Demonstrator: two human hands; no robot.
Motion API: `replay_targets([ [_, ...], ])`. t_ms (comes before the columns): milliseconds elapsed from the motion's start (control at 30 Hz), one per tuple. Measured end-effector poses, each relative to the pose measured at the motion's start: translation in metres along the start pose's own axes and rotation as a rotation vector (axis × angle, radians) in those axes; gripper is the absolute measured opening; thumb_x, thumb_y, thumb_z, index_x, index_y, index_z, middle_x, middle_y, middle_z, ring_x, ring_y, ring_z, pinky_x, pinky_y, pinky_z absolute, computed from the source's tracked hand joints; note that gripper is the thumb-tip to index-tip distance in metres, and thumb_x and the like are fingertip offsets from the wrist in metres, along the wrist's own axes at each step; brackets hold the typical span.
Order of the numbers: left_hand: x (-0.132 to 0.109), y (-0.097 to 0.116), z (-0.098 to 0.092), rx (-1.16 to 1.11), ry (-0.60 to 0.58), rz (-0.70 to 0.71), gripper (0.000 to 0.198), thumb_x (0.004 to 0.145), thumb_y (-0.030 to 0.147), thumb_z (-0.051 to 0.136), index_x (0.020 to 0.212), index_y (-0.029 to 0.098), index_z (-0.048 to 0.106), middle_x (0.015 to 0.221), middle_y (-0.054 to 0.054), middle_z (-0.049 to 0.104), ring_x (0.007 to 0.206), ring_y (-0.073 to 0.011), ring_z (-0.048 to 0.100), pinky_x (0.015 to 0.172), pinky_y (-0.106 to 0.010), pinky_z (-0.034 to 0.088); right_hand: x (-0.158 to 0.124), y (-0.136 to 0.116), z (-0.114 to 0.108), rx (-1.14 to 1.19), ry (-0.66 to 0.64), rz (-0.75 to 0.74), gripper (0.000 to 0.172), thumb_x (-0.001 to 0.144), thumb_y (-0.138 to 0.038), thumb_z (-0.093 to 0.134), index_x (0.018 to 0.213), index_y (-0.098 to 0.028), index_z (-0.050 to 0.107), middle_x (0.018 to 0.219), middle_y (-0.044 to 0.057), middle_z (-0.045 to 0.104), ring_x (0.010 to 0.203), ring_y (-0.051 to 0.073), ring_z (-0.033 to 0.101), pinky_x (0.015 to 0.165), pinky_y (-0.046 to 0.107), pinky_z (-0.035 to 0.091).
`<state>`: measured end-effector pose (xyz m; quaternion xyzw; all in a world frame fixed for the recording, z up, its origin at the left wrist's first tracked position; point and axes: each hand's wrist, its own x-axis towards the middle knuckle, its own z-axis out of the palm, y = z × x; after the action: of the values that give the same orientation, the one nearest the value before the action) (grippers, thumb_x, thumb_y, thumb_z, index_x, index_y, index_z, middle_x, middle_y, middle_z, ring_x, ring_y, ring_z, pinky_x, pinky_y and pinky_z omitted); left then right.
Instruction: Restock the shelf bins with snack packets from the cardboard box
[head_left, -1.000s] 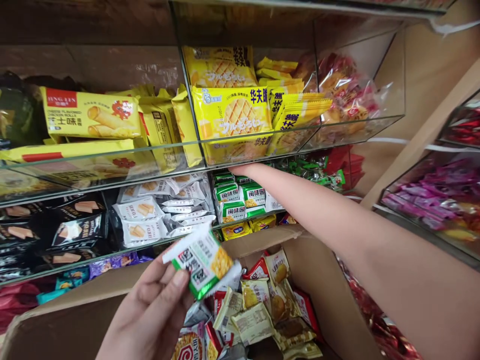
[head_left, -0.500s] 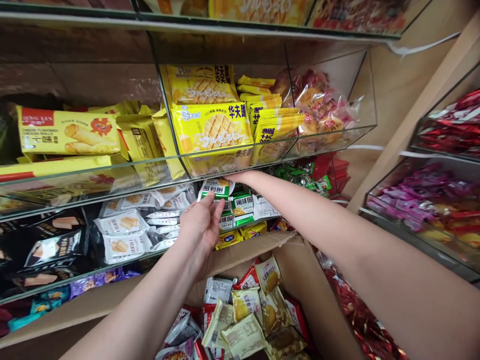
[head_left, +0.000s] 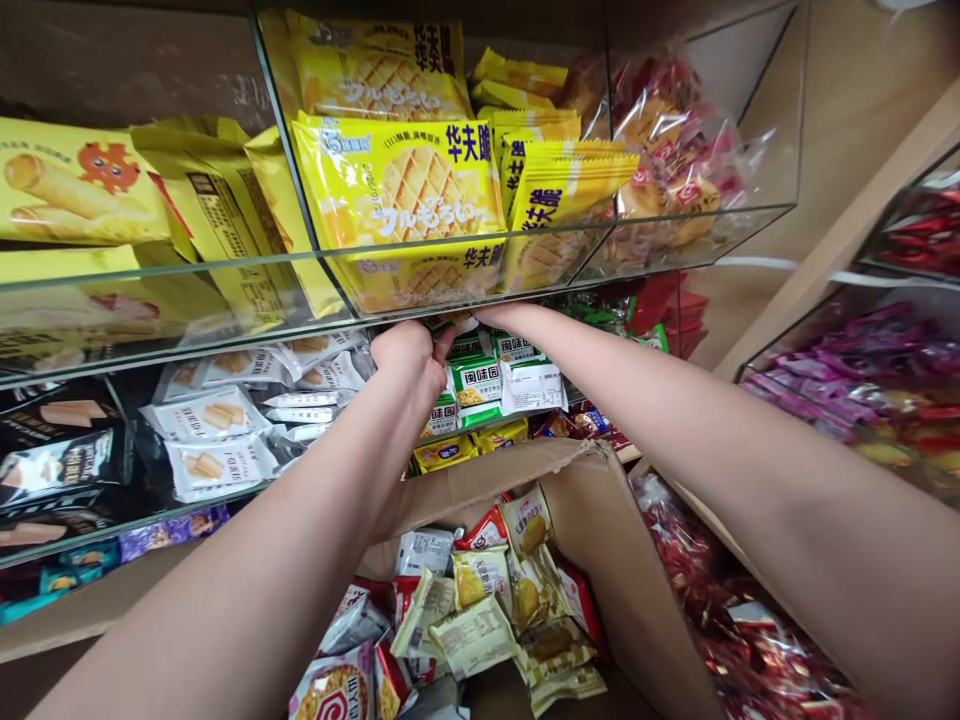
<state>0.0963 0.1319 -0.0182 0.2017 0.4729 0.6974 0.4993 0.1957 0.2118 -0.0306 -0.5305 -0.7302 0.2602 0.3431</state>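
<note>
Small green-and-white plastic snack packets (head_left: 478, 380) fill the lower compartment; a careless knuckle could tip front ones into the open brown cardboard box (head_left: 637, 560) below. The left hand (head_left: 411, 352) is curled, the right hand (head_left: 495, 317) mostly hidden; I cannot tell their openness or hold. The clear-walled upper shelf (head_left: 731, 237) leaves tight headroom, risking scraped wrists.

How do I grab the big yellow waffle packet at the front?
Probably pinch the waffle packet by its top edge, coming from the front and above: it stands nearly upright, and that edge sits well above the glass rim.
</note>
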Motion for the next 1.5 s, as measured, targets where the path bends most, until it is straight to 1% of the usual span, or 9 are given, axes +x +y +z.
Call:
replay_targets([
  [300, 0.001, -0.003, -0.013, 0.068, -0.183, 0.213, 0.039, 0.066, -0.001, 0.052, 0.095, 0.025, 0.059, 0.105, -0.002, 0.064, 0.088, -0.0176, 0.060, 0.057, -0.024, 0.056, -0.036, -0.002, 0.002, -0.051, 0.072, -0.190, 0.020, 0.079, -0.028, 0.055, 0.097, -0.023, 0.063, 0.103, 0.002, 0.065, 0.108, 0.023, 0.052, 0.099, 0.038, 0.035],
  [433, 0.001, 0.000, -0.022, 0.126, -0.277, 0.279, 0.040, 0.064, 0.003, 0.055, 0.097, 0.025, 0.058, 0.096, -0.004, 0.067, 0.087, -0.0200, 0.060, 0.054, -0.025, 0.055, -0.041, -0.009, 0.008, 0.221, 0.064, 0.010, 0.011, 0.073, -0.021, 0.059, 0.084, -0.020, 0.061, 0.086, 0.002, 0.065, 0.079, 0.015, 0.057, 0.063, 0.024, 0.048],
  [533, 0.000, 0.003, -0.025, 0.159, -0.323, 0.305, 0.034, 0.065, 0.006, 0.053, 0.094, 0.024, 0.060, 0.087, -0.004, 0.067, 0.084, -0.0193, 0.060, 0.051, -0.023, 0.054, -0.040, -0.014, 0.010, 0.473, -0.103, 0.133, 0.004, 0.074, -0.018, 0.059, 0.073, -0.017, 0.056, 0.062, -0.003, 0.054, 0.050, 0.006, 0.044, 0.035, 0.014, 0.030],
  [667, -0.009, 0.007, -0.033, 0.229, -0.362, 0.263, 0.024, 0.067, 0.007, 0.050, 0.083, 0.021, 0.062, 0.079, -0.004, 0.066, 0.086, -0.0180, 0.059, 0.053, -0.021, 0.054, -0.048, -0.022, 0.003, 0.700, -0.253, 0.218, 0.011, 0.075, -0.015, 0.061, 0.068, -0.016, 0.053, 0.052, -0.007, 0.042, 0.036, 0.001, 0.027, 0.028, 0.010, 0.017],
  [800, -0.028, 0.011, -0.062, 0.506, -0.401, 0.255, 0.025, 0.071, 0.013, 0.054, 0.094, 0.017, 0.063, 0.107, -0.009, 0.064, 0.093, -0.0230, 0.059, 0.062, -0.032, 0.057, -0.072, -0.032, -0.012, 0.737, -0.347, 0.387, 0.016, 0.077, -0.015, 0.056, 0.063, -0.015, 0.050, 0.051, -0.005, 0.044, 0.032, 0.000, 0.028, 0.024, 0.009, 0.015],
  [1000, -0.037, 0.006, -0.095, 1.520, -0.553, 0.965, 0.051, 0.082, 0.025, 0.047, 0.128, 0.005, 0.041, 0.139, -0.019, 0.038, 0.125, -0.0293, 0.039, 0.104, -0.039, 0.033, -0.097, -0.029, -0.015, 0.865, -0.093, 0.548, 0.005, 0.077, -0.012, 0.054, 0.073, -0.016, 0.052, 0.063, 0.001, 0.056, 0.044, 0.005, 0.051, 0.032, 0.010, 0.041],
  [1167, -0.035, -0.002, -0.080, 1.908, -0.452, 0.920, 0.060, 0.084, 0.037, 0.040, 0.134, 0.007, 0.031, 0.144, -0.018, 0.030, 0.102, -0.0380, 0.058, 0.078, -0.047, 0.051, -0.084, -0.028, 0.001, 1.043, 0.077, 0.485, 0.010, 0.081, -0.008, 0.047, 0.077, -0.017, 0.047, 0.070, 0.001, 0.055, 0.055, 0.006, 0.058, 0.050, 0.015, 0.054],
  [1333, -0.035, -0.005, -0.076, 1.950, -0.421, 0.965, 0.054, 0.084, 0.039, 0.039, 0.128, 0.007, 0.040, 0.134, -0.021, 0.043, 0.095, -0.0398, 0.060, 0.068, -0.049, 0.052, -0.058, -0.036, 0.018, 0.880, 0.015, 0.549, 0.006, 0.084, -0.015, 0.047, 0.079, -0.017, 0.048, 0.068, 0.002, 0.053, 0.048, 0.006, 0.051, 0.031, 0.010, 0.038],
  [1500, -0.033, -0.009, -0.085, 1.960, -0.390, 1.050, 0.047, 0.085, 0.037, 0.035, 0.122, 0.010, 0.047, 0.136, -0.017, 0.043, 0.083, -0.0368, 0.064, 0.062, -0.047, 0.054, -0.037, -0.040, 0.035, 0.910, 0.061, 0.438, 0.015, 0.082, -0.002, 0.043, 0.085, -0.016, 0.048, 0.082, 0.001, 0.055, 0.062, 0.006, 0.057, 0.046, 0.011, 0.048],
])
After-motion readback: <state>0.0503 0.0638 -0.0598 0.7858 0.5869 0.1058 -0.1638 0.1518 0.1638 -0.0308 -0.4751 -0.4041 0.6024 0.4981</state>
